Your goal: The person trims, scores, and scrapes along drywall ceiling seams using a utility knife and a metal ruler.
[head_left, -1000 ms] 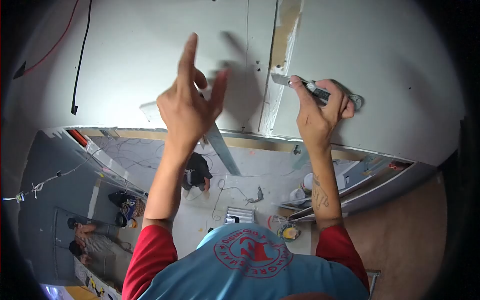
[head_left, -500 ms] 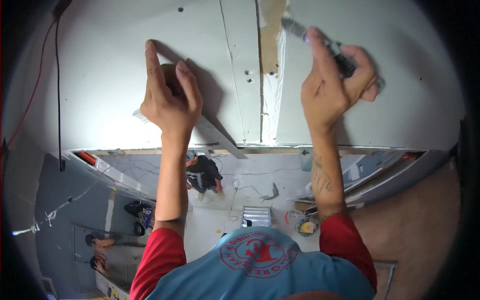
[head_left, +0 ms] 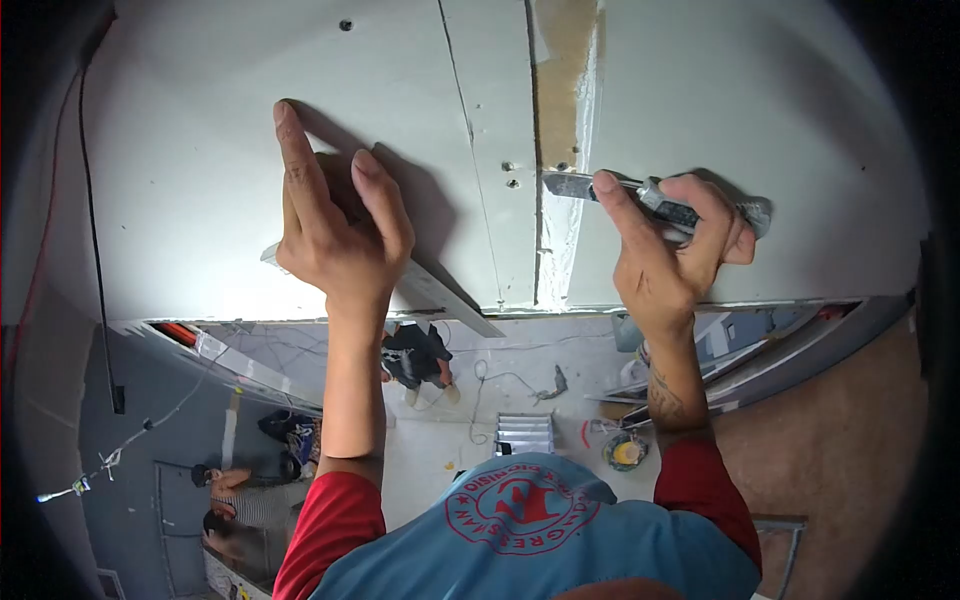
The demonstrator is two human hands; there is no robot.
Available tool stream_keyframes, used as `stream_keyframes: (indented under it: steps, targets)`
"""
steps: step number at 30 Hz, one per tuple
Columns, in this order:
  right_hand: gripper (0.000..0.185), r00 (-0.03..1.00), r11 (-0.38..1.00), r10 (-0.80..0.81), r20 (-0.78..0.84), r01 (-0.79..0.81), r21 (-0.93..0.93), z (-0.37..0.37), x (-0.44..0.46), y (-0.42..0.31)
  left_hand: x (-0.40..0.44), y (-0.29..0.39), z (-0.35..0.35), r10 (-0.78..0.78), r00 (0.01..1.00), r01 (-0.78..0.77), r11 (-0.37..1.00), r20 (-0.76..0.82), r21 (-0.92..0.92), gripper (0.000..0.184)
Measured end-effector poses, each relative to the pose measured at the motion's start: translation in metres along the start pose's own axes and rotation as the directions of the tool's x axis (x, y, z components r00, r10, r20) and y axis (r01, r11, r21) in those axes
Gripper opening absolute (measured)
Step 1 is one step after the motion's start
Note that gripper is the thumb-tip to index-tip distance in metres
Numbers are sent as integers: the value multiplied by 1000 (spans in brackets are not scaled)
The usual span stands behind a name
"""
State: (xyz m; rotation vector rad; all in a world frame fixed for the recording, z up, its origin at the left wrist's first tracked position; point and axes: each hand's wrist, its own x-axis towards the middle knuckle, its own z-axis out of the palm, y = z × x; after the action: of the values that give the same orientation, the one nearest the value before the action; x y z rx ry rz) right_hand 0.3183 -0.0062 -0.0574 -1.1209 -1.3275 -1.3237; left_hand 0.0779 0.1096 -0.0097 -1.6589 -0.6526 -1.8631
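My right hand (head_left: pixel 662 250) is closed around a utility knife (head_left: pixel 674 212), with the index finger laid along its blade. The blade tip meets the white panel (head_left: pixel 750 120) at the seam, just under a bare brown strip (head_left: pixel 562 100). White compound (head_left: pixel 556 250) covers the seam below the blade. My left hand (head_left: pixel 345 220) rests on the panel, index finger and thumb stretched upward. Its other fingers curl out of sight around a long flat grey strip (head_left: pixel 450 295), which slants behind the wrist and past the panel's lower edge.
Below are a floor with cables, a folding step (head_left: pixel 525 434), a bucket (head_left: pixel 626 452) and a power tool (head_left: pixel 553 383). A person in dark clothes (head_left: pixel 415 355) is beneath the opening; two others (head_left: pixel 260 505) are at lower left. A black cable (head_left: pixel 95 230) hangs at left.
My right hand has brought the knife down along the seam and turned its blade nearly level. The left hand keeps its pose on the panel. The whole view has shifted slightly.
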Motion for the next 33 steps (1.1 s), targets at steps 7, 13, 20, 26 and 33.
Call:
stream_keyframes:
  steps: [7, 13, 20, 26, 33]
  targets:
    - [48, 996, 998, 51, 68, -49, -36, -7, 5, -7, -1, -4, -3, 9, 1000, -10, 1000, 30, 17, 62]
    - [43, 999, 998, 36, -25, -37, -53, 9, 7, -5, 1, 3, 0, 0, 1000, 0, 1000, 8, 22, 63]
    - [30, 950, 996, 54, -307, -73, -51, 30, 72, 29, 0, 3, -4, -40, 998, 39, 999, 43, 7, 63]
    - [30, 993, 996, 67, -100, -60, 67, -10, 24, 10, 1, 0, -2, -3, 1000, 3, 1000, 17, 6, 61]
    - [46, 995, 1000, 15, 101, -17, 22, -21, -1, 15, 1, 4, -2, 9, 1000, -10, 999, 22, 36, 61]
